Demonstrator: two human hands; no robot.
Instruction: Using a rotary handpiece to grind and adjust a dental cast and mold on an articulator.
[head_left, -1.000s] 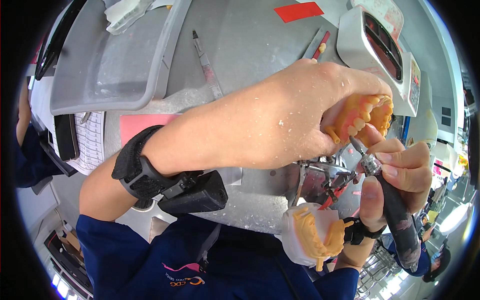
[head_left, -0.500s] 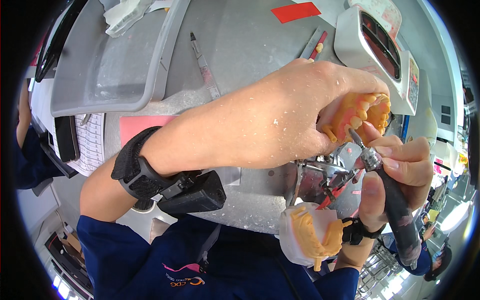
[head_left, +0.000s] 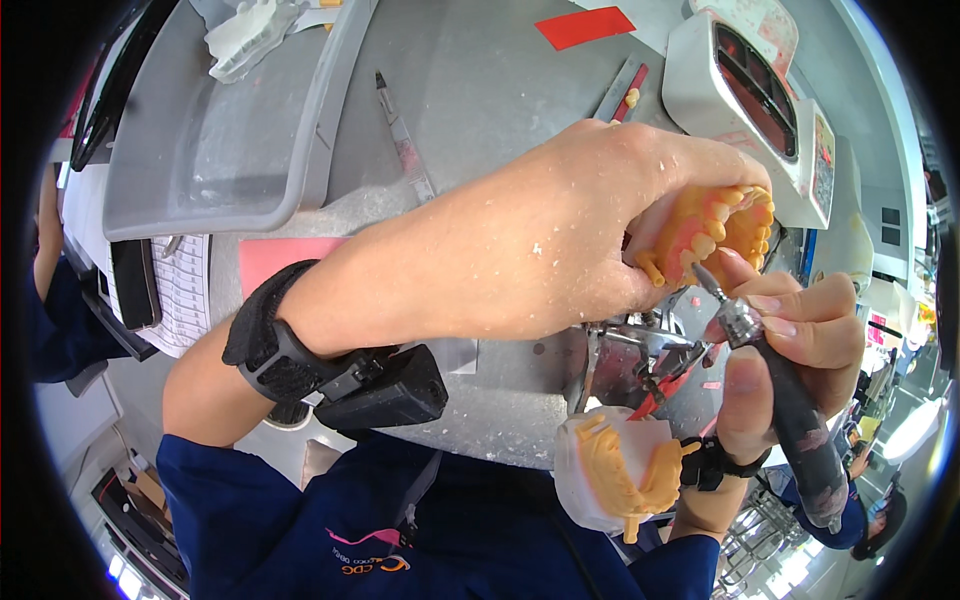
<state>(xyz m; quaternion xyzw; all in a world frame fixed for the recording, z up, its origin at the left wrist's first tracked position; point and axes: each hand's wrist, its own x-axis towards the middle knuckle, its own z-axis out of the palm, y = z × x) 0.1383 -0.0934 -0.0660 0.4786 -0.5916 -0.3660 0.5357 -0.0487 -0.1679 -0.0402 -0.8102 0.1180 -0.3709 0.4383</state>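
Observation:
With my left hand I grip an orange-yellow dental model that has a row of teeth and pink wax along the gum. Its far side is partly covered by my fingers. My right hand is closed around a dark dental handpiece. The handpiece's pointed bur is at the teeth on the model's near side; I cannot tell whether it touches. A metal articulator lies below my hands, and a second dental model on a white base is at the table's near edge.
A grey plastic tray with a white piece stands at far left. A knife-like tool, a red sheet, a pink wax sheet and a white device with a dark window are around my arm. A phone lies on papers.
My hands keep the same grips, with the model and handpiece shifted very slightly left in the view. The bur stays close to the same teeth.

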